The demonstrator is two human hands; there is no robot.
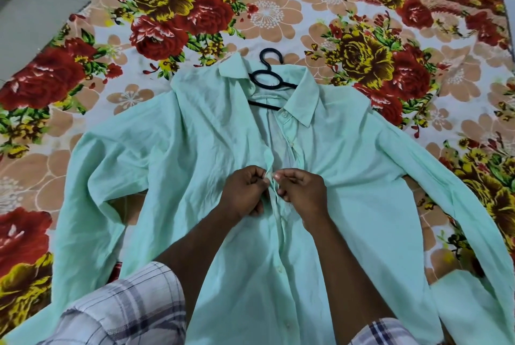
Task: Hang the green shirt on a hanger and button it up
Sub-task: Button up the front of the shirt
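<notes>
Shirt, pale green cotton, long-sleeved [195, 149], flat on floral bedsheet [278, 10], collar over black plastic hanger [267, 77] | left hand [242, 191] pinches left placket edge at mid-chest | right hand [303, 191] pinches right placket edge, touching it | upper buttons undone

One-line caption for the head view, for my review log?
Both hands, left hand and right hand, pinch the green shirt placket mid-chest, black hanger in its collar.

Mint-green shirt [195, 149] — seemingly black hanger [267, 77]
</notes>
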